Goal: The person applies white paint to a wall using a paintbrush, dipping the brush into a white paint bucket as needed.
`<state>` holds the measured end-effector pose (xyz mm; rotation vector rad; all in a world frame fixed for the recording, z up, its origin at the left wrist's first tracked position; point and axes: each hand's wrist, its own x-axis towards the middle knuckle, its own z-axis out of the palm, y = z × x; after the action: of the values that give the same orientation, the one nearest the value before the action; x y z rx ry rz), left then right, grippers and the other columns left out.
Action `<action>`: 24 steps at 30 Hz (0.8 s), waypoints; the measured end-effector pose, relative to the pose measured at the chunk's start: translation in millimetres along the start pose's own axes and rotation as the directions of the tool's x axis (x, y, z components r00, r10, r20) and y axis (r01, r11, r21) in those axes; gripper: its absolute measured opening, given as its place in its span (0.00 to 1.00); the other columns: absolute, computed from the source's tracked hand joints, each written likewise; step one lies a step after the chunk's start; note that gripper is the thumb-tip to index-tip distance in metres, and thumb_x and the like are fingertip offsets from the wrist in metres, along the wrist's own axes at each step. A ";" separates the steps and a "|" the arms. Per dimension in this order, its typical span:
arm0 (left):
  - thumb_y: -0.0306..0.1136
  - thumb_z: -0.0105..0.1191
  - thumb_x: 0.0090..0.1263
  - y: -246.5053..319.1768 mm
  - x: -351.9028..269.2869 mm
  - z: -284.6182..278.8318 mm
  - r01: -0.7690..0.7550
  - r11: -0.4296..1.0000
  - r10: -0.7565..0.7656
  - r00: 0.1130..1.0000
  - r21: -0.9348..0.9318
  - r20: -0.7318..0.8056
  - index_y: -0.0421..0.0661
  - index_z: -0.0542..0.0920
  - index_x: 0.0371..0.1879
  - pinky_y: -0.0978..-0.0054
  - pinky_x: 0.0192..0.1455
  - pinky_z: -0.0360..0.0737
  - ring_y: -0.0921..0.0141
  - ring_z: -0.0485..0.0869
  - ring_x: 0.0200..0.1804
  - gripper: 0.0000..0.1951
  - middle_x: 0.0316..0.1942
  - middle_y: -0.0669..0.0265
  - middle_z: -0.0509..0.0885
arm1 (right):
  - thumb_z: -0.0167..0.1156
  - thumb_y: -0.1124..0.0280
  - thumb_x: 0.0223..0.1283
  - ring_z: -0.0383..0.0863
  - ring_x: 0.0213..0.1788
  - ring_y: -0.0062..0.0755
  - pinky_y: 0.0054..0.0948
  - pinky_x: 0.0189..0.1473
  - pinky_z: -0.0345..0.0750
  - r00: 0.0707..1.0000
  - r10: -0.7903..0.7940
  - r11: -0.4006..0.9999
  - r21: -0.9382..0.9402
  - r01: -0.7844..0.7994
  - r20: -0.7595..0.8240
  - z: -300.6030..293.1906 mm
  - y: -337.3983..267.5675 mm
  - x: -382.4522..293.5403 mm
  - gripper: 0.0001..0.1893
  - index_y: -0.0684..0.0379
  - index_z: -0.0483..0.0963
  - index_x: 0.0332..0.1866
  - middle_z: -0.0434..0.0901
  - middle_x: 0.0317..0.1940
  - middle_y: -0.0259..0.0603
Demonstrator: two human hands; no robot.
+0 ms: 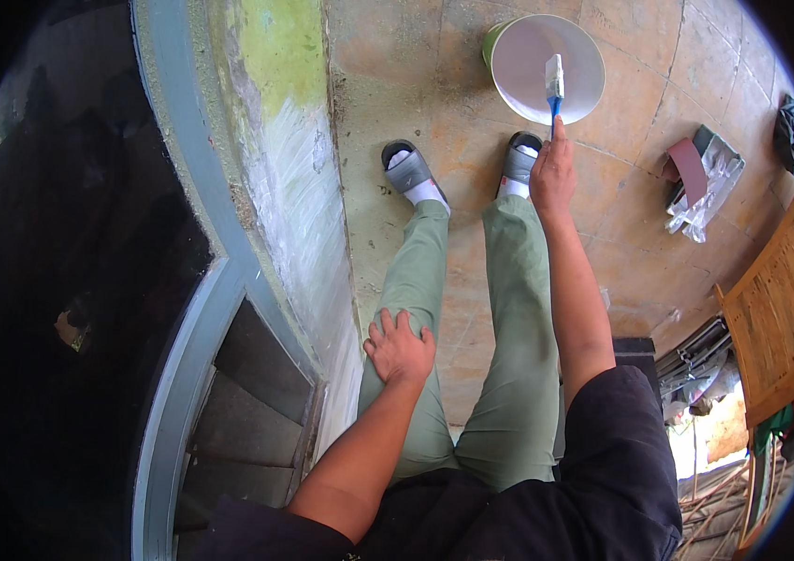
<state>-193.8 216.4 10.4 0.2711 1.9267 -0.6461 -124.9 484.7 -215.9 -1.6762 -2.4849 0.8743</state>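
Observation:
My right hand grips a paintbrush by its blue handle. The brush's bristles are coated white and reach over the mouth of a round bucket, green outside and pale inside. Whether the bristles touch anything within the bucket I cannot tell. My left hand rests with spread fingers on my left knee, holding nothing. Along my left side runs a low wall, yellow-green at its far part and streaked with white paint nearer to me.
A blue-grey frame borders a dark opening beside the wall. On the tiled floor at right lies a grey tray with clear plastic and a curled reddish-brown sheet, perhaps sandpaper. A wooden panel stands at far right.

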 end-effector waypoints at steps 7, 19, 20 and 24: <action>0.51 0.57 0.66 2.7 -1.8 1.9 0.002 1.000 -0.002 1.000 0.004 -0.006 0.55 0.76 0.63 0.52 0.70 0.63 0.54 0.65 0.72 0.27 0.72 0.60 0.68 | 0.49 0.72 0.73 0.81 0.36 0.54 0.48 0.35 0.77 0.999 -0.007 1.000 0.021 0.007 -0.033 6.4 4.6 -2.4 0.29 0.48 0.59 0.78 0.75 0.41 0.47; 0.51 0.57 0.66 4.3 -3.4 7.6 0.007 1.000 -0.007 1.000 0.027 -0.019 0.55 0.76 0.63 0.52 0.71 0.62 0.54 0.66 0.72 0.27 0.72 0.61 0.68 | 0.51 0.73 0.71 0.81 0.37 0.53 0.48 0.35 0.77 0.999 -0.033 0.997 0.072 0.036 -0.031 9.1 3.3 1.0 0.32 0.45 0.57 0.79 0.75 0.41 0.47; 0.51 0.57 0.66 3.6 -3.3 7.2 0.009 1.000 -0.008 1.000 0.028 -0.020 0.55 0.76 0.63 0.52 0.71 0.62 0.54 0.66 0.72 0.27 0.72 0.61 0.68 | 0.51 0.74 0.70 0.81 0.37 0.52 0.47 0.35 0.77 0.997 -0.049 0.995 0.089 0.055 -0.062 9.2 2.3 2.1 0.32 0.45 0.58 0.79 0.75 0.41 0.46; 0.51 0.56 0.67 4.7 -4.1 8.6 0.005 1.000 -0.004 1.000 0.012 -0.017 0.55 0.76 0.63 0.52 0.71 0.62 0.54 0.66 0.72 0.27 0.72 0.61 0.68 | 0.51 0.74 0.70 0.81 0.37 0.51 0.47 0.35 0.77 0.999 -0.036 0.999 0.039 0.037 -0.020 13.4 4.5 3.9 0.33 0.44 0.58 0.79 0.75 0.41 0.45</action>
<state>-183.2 216.0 9.9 0.2811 1.9410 -0.6607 -127.0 483.4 -230.3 -1.6148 -2.4607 0.8927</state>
